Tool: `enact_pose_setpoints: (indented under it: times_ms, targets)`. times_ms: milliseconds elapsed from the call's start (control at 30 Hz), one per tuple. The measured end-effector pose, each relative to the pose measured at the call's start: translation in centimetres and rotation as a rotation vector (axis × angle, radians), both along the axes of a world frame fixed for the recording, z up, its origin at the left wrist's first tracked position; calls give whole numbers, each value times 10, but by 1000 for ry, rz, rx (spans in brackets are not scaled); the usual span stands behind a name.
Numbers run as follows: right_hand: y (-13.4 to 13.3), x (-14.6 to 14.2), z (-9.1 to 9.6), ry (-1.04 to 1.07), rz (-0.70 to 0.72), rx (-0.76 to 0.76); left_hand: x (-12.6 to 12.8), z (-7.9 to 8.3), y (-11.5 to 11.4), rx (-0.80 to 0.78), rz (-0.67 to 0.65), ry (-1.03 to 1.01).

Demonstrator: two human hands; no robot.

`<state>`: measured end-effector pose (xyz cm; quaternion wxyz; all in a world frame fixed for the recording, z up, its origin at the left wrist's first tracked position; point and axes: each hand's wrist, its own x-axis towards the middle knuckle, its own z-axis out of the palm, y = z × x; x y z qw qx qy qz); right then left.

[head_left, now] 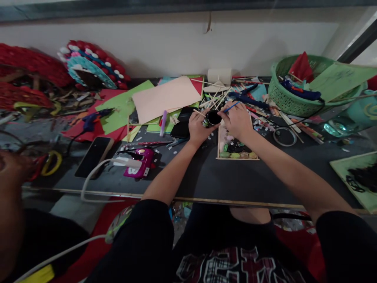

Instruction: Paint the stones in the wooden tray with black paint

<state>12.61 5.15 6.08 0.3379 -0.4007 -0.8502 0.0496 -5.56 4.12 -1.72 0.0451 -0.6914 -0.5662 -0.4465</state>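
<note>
My left hand [200, 126] is closed round a small jar [212, 118] with a dark rim and black inside. My right hand [237, 120] pinches a thin blue paintbrush [232, 107] close to the jar's mouth; its tip is hidden. Below my right hand lies a stick-edged panel [220, 151] with green and yellowish lumps [235, 155] along its near edge and black patches above them. My right hand and forearm cover part of this panel. A black phone-like object [182, 125] lies just left of my left hand.
Left are a purple power strip [143, 163], a phone [93, 157], a blue glue gun [91, 119] and another person's hand [11, 167] by scissors [50, 163]. Coloured paper [166, 96] and sticks lie behind. Right are a green basket [282, 94], a tape ring [284, 136] and a black-marked panel [343, 165].
</note>
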Motion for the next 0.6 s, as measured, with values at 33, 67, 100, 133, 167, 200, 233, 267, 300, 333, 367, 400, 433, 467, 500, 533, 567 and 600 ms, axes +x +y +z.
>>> enact_pose_setpoints:
  times_ms: [33,67,100,133,167,200,233,267,300,333,367,400,433,467,500,533,567,600]
  targets:
    - [1,1,1,14,-1,-9,0,0,0,8,3,9]
    - [1,4,2,37,3,-16,0,1,-1,12,4,19]
    - [2,8,3,74,10,-22,0,1,-1,15,0,28]
    - [3,14,4,133,19,-33,0,1,-2,18,-5,34]
    - [4,21,6,213,24,-45,-1,2,-2,19,-10,36]
    - [5,29,7,311,23,-65,0,1,-2,22,-15,33]
    - [6,38,8,416,11,-89,0,1,-3,23,-19,27]
    - [6,47,7,511,-7,-101,0,0,-2,20,-20,15]
    - [7,56,6,579,-23,-106,0,-1,-2,14,-16,-2]
    - [7,64,3,631,-41,-103,1,-2,-1,7,-5,-24]
    - [7,70,-1,669,-61,-101,1,-3,0,3,15,-51]
    - [6,76,-6,697,-80,-106,2,-4,1,3,45,-82]
    - [6,80,-12,722,-101,-113,2,-5,2,7,80,-113]
    - [5,83,-18,744,-121,-121,2,-6,2,14,117,-139]
    - [6,84,-23,760,-136,-128,2,-6,3,21,150,-160]
    - [7,85,-28,770,-147,-133,1,-6,3,27,173,-173]
    - [8,85,-32,768,-151,-140,1,-5,3,29,186,-180]
    - [11,84,-35,755,-146,-151,1,-5,3,29,191,-180]
